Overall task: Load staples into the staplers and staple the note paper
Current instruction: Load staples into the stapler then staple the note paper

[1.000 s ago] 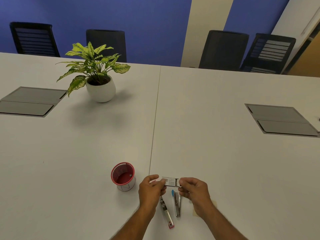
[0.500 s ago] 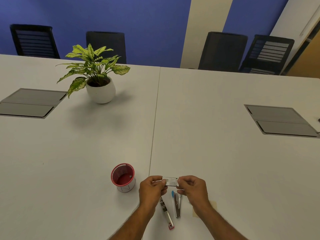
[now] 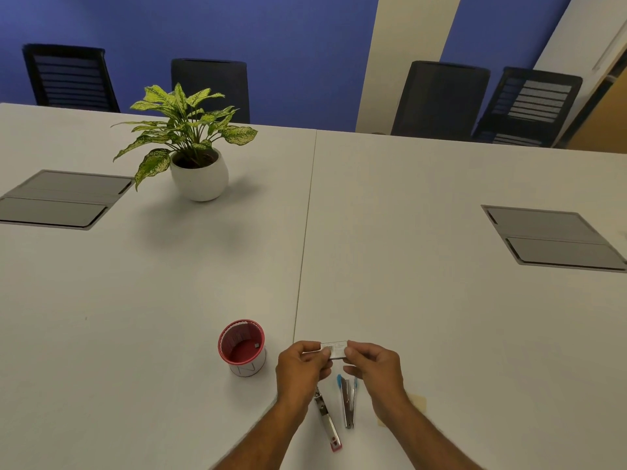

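Head view, entries in order of relevance.

Item: small flat grey-and-white staple box [image 3: 334,350], held in the air between both hands, above the near edge of the white table [image 3: 407,266]. Left hand [image 3: 300,369]: fingers curled, thumb and fingertips pinching the box's left end. Right hand [image 3: 373,368]: fingers curled, pinching the right end.

Change: a second ago the right hand sat further out with more of the box showing between the hands; now the two hands stand closer and the visible span of box is shorter. Judgement: the box is being worked open or its tray slid, so staples are not yet out; loading has not begun. Whether the box is open now cannot be told at this size.

Item: slim metal stapler with a red end [image 3: 327,420], lying on the table below the left hand, unmoved.

Item: slim metal stapler with blue tips [image 3: 347,400], lying opened just beside it, unmoved.

Item: pale yellow note paper [image 3: 418,400], flat on the table, partly hidden under the right wrist; unstapled as far as shows.

Item: red mesh cup with a white base [image 3: 241,347], left of the hands, apart from them, same place as before.

Item: green leafy plant in a round white pot [image 3: 198,171], far left, untouched.

The camera has shifted slightly; table contents otherwise as earlier.
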